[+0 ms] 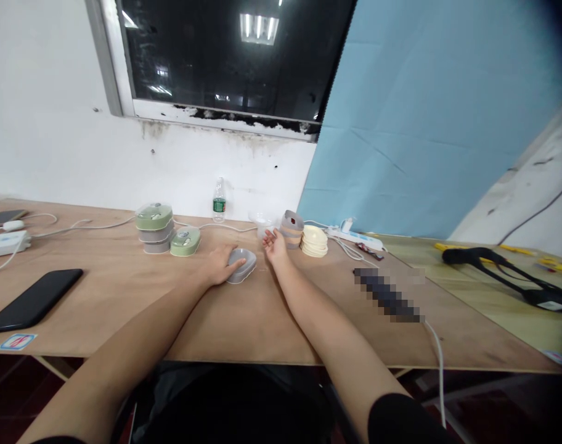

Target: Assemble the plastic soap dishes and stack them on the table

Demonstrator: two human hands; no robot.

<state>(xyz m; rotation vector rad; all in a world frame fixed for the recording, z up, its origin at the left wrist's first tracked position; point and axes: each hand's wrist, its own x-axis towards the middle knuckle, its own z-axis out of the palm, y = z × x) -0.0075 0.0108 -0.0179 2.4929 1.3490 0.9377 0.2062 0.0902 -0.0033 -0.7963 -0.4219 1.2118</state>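
My left hand (pixel 220 264) grips a small grey plastic container (pixel 242 266) on the table, its thumb over the near side and its fingers around the left rim. Just to the right, my right hand (pixel 275 245) is raised with its fingers apart and slightly curled, beside clear plastic pieces (pixel 262 218) that it partly hides. Whether the fingertips touch them I cannot tell. Behind that hand stands a stack of grey and tan container parts (pixel 292 229). Next to it is a pile of cream-coloured lids or trays (pixel 314 241).
Left of my hands stand stacked green and grey boxes (pixel 154 227) and a single green-lidded box (pixel 185 241). A plastic bottle (pixel 219 201) is by the wall. A black phone (pixel 34 299) lies left, a power strip (pixel 357 237) right, with cables across the wooden table (pixel 244 327).
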